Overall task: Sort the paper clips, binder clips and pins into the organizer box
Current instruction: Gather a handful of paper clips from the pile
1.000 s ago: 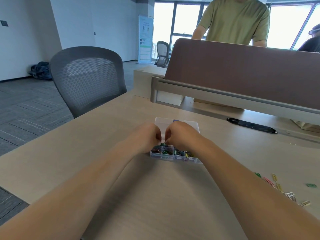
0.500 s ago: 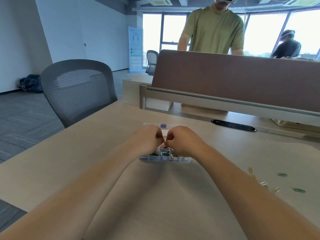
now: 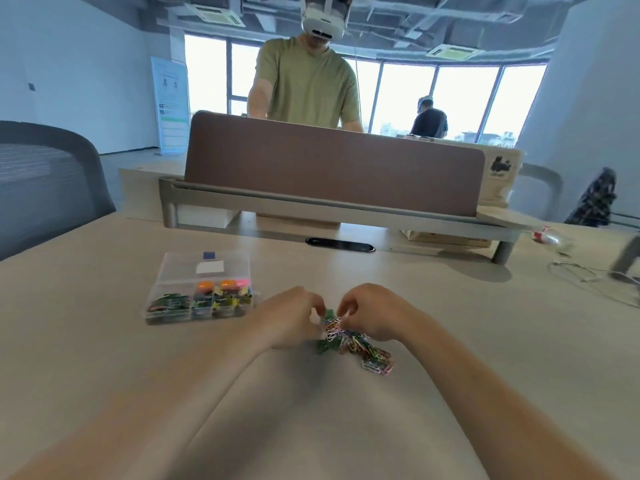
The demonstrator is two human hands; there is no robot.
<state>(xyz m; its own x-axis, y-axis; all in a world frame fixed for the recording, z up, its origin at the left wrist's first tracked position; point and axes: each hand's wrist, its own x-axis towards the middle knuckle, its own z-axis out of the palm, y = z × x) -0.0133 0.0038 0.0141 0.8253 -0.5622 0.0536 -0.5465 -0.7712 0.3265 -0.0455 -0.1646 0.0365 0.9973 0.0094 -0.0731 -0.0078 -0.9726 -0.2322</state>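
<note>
A clear plastic organizer box point(image 3: 162, 318) lies on the desk at centre left, its lid open behind it. Its compartments hold coloured paper clips, binder clips and orange and pink pins. A tangled pile of coloured paper clips point(image 3: 356, 342) lies on the desk to the right of the box. My left hand point(image 3: 291, 318) and my right hand point(image 3: 375, 313) meet over the top of the pile, fingertips pinched on clips at its upper end. A green clip shows between the two hands.
A brown desk divider point(image 3: 332, 164) on a grey rail crosses the back of the desk, with a cable slot point(image 3: 339, 244) in front of it. A grey mesh chair point(image 3: 45, 181) stands at the left. White cables point(image 3: 588, 275) lie at far right. A person stands behind the divider.
Both hands have left the organizer box and moved right to the pile of paper clips. The view has swung up and right, so the box now sits left of the hands.
</note>
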